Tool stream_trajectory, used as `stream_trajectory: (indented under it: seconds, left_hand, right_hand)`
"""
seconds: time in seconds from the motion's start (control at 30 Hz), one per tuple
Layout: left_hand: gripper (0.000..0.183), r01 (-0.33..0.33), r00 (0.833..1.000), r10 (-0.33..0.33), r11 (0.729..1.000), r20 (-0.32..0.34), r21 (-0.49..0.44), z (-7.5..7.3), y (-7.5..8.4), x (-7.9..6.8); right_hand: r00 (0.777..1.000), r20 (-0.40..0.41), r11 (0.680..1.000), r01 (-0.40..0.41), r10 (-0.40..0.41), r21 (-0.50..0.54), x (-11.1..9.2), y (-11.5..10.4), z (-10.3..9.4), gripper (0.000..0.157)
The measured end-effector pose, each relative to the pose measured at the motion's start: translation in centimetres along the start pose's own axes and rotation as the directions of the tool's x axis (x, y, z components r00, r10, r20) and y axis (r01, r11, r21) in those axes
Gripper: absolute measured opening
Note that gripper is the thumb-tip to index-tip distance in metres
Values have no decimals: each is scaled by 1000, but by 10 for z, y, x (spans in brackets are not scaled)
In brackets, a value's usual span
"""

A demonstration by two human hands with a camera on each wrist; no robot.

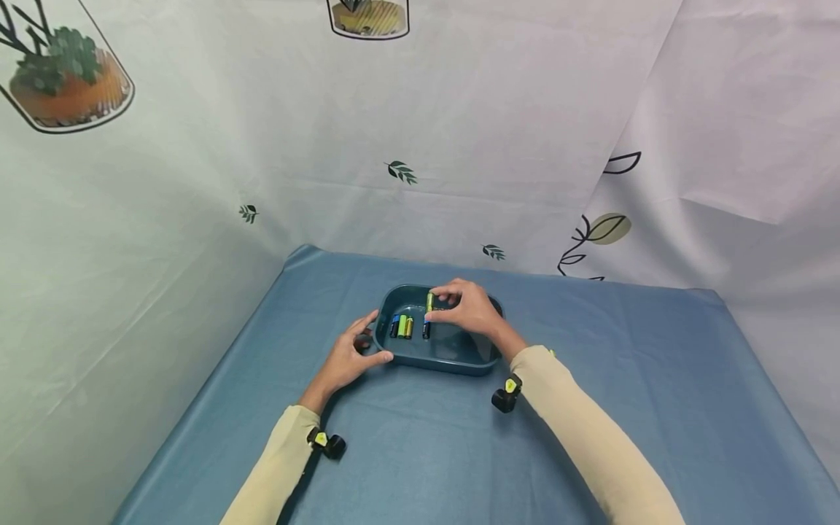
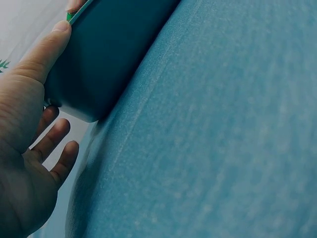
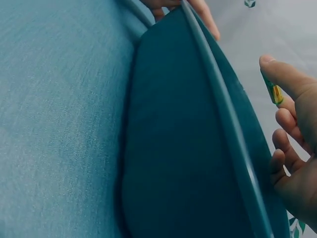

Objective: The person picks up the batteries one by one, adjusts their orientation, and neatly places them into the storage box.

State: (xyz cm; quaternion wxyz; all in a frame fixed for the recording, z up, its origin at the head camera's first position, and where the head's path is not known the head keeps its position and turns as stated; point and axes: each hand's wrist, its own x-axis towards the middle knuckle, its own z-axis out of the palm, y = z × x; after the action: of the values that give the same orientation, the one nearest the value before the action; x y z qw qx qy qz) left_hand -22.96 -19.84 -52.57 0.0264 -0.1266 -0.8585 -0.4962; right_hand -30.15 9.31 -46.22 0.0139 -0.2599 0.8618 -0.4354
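Note:
A dark teal tray stands on the blue cloth. At its left end my left hand grips the corner, thumb on the near wall and fingers along the left side; the left wrist view shows the lower fingers spread beside the wall. Over the tray, my right hand pinches a yellow-green battery between thumb and fingertips. Just below those fingers is a black battery, its upper end overlapped by the thumb. Side by side toward the left lie a black-and-blue battery, a green battery and a yellow battery.
Blue cloth covers the table around the tray. Behind and to the sides hang pale curtains with printed leaves and plants. A small black camera is strapped on each wrist.

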Motion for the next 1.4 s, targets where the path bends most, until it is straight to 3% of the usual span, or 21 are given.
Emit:
stream_trajectory:
  seconds: [0.87,1.4]
  left_hand:
    - [90,10,1000,-9,1000,7,-6,0,1,-1]
    - [90,11,1000,-11,1000,12,-13,0,1,0]
  right_hand:
    - [995,57,996,-84,85,-15,11,12,29,53]
    - [986,83,989,-144,145,-21,16,6,41,51]
